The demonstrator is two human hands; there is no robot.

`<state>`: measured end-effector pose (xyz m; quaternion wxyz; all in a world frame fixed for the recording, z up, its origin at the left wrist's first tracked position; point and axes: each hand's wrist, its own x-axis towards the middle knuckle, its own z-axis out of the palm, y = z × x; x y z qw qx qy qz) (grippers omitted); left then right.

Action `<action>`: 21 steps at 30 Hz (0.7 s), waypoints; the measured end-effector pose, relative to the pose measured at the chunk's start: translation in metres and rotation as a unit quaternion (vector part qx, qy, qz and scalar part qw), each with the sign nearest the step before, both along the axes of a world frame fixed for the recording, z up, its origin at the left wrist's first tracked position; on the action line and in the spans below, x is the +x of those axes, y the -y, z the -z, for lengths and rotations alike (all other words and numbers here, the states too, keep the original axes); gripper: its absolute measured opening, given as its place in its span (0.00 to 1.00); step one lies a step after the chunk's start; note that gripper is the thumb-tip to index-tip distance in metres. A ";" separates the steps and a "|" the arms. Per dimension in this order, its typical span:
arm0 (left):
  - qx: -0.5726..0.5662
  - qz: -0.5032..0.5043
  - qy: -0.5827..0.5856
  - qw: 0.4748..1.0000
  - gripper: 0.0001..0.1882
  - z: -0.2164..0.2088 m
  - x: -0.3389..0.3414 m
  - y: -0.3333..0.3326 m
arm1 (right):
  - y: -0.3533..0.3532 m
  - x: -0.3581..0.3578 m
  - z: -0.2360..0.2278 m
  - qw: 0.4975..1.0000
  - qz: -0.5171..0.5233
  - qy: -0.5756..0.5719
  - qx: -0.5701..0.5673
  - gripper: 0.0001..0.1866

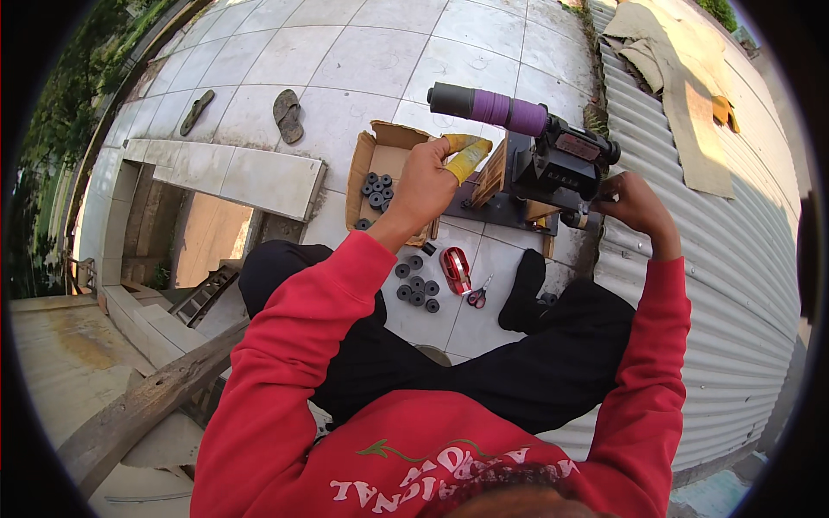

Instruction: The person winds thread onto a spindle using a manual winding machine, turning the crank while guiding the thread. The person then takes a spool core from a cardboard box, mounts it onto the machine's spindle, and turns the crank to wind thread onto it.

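My left hand (pixel 427 186) is raised over the cardboard box, yellow wrapping on its fingers. Its thumb and finger press together beside the machine; anything between them is too thin to make out. A black winding machine (pixel 557 168) stands on a dark base in front of me. From it a dark roller (pixel 453 99) sticks out to the left, purple thread (pixel 505 110) wound around it. At the machine's right side my right hand (pixel 637 205) has its fingers curled against a part that is mostly hidden.
The open cardboard box (pixel 360 177) holds several black ring-shaped spools (pixel 376 192). More black spools (pixel 416 285) lie on the tiles near a red-and-silver tool (pixel 455 270) and small scissors (pixel 477 293). Two sandals (pixel 287 116) lie farther off. Corrugated sheeting (pixel 682 259) runs along the right.
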<state>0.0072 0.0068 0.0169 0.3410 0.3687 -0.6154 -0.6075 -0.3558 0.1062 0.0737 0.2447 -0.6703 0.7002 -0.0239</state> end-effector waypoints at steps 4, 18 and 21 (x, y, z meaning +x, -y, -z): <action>-0.048 0.002 -0.029 0.998 0.16 0.010 -0.002 0.003 | -0.009 -0.002 -0.017 0.992 0.020 0.063 -0.106 0.11; -0.010 0.002 -0.021 1.000 0.15 0.005 -0.005 -0.003 | 0.035 -0.049 0.073 0.981 0.020 -0.059 -0.185 0.19; -0.019 -0.002 0.002 1.000 0.16 0.006 0.005 -0.001 | 0.024 -0.006 0.042 0.991 -0.015 -0.046 -0.121 0.14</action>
